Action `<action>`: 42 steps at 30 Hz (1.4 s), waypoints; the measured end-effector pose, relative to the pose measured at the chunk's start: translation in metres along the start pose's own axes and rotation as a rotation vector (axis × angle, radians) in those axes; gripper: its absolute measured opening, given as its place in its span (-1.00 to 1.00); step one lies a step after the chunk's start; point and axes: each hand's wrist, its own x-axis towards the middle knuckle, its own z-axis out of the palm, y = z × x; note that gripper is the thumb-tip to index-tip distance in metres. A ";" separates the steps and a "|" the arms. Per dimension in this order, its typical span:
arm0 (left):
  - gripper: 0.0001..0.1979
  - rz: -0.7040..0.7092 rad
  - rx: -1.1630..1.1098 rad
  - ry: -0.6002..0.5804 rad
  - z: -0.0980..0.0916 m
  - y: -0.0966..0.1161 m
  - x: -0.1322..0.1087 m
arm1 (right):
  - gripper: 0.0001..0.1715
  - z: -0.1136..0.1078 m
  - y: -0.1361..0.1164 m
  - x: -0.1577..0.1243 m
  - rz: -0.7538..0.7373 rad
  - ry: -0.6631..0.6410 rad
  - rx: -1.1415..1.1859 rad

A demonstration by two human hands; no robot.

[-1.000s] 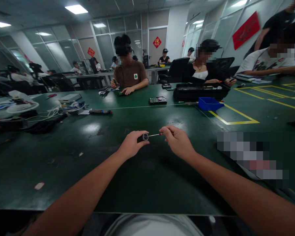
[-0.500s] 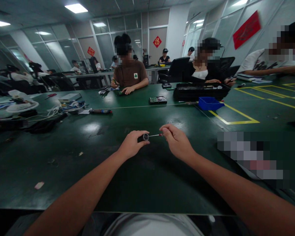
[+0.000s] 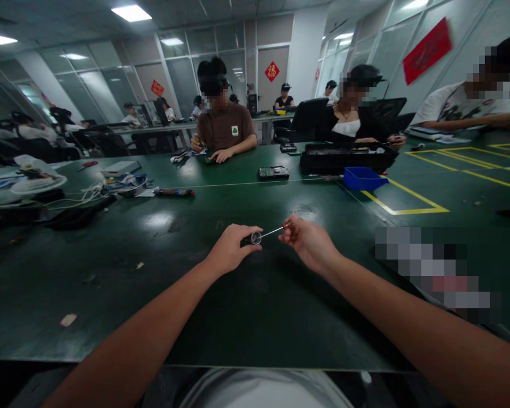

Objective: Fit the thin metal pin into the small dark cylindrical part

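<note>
Between the thumb and fingers of my left hand (image 3: 233, 247) is a small dark cylinder (image 3: 256, 238) with a pale ring at its open end, which faces toward me and to the right. My right hand (image 3: 310, 241) is closed around the red handle of a thin screwdriver (image 3: 272, 232). Its metal shaft slants down to the left, and the tip meets the ringed end of the cylinder; whether it goes inside I cannot tell. Both hands are held above the green table (image 3: 221, 328). My right palm covers most of the handle.
Ahead lie a hard drive (image 3: 273, 173), a blue bin (image 3: 364, 178) and a long black casing (image 3: 348, 158). A dark pen-shaped tool (image 3: 174, 192) is to the left, near cables and a white fan (image 3: 38, 182). Co-workers sit across the table.
My right hand has turned and shifted slightly right, its fingers now curled with the palm more upward. The screwdriver slants more steeply. My left hand and the cylinder have edged right.
</note>
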 end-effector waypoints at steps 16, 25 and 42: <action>-0.62 -0.089 0.023 0.017 0.000 0.003 0.001 | -0.68 0.004 -0.006 -0.014 -0.503 0.005 -0.539; -0.61 -0.087 -0.013 0.010 0.002 0.000 0.000 | -0.71 0.005 -0.010 -0.022 -0.545 -0.065 -0.657; -0.63 -0.086 -0.013 -0.024 0.003 -0.003 -0.001 | -0.68 0.005 -0.008 -0.027 -0.546 -0.171 -0.842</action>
